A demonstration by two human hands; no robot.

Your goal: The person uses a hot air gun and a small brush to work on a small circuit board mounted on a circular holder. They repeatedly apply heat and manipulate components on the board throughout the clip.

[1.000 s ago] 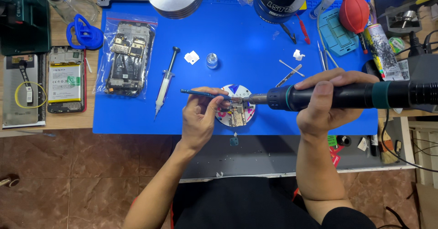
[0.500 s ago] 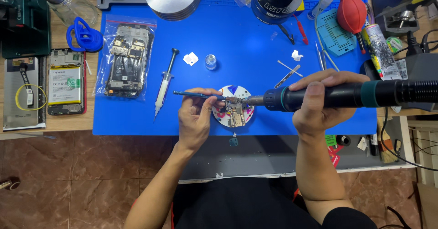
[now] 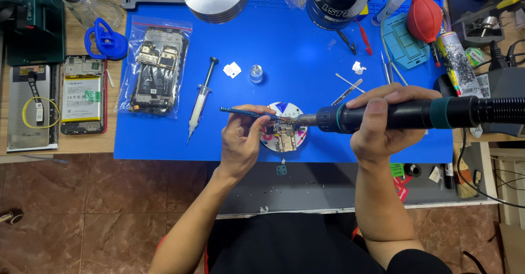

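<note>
The wide blue rubber work mat [image 3: 306, 61] on the table fills the upper middle of the frame. Since a moment ago the right hand [image 3: 383, 124], its grip wrapped shut around the thick black hot-air wand [image 3: 415, 114], has carried the nozzle closer over the small bare circuit board [image 3: 285, 137] on the round white holder [image 3: 284, 126] at centre. The left hand [image 3: 243, 140] pinches thin dark tweezers [image 3: 246, 112] closed, tips near the board.

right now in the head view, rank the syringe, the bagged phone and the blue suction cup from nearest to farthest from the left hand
From the left hand:
1. Syringe, just to its left on the blue mat.
2. Bagged phone, farther left, up the mat.
3. Blue suction cup, at the mat's top-left corner.
</note>
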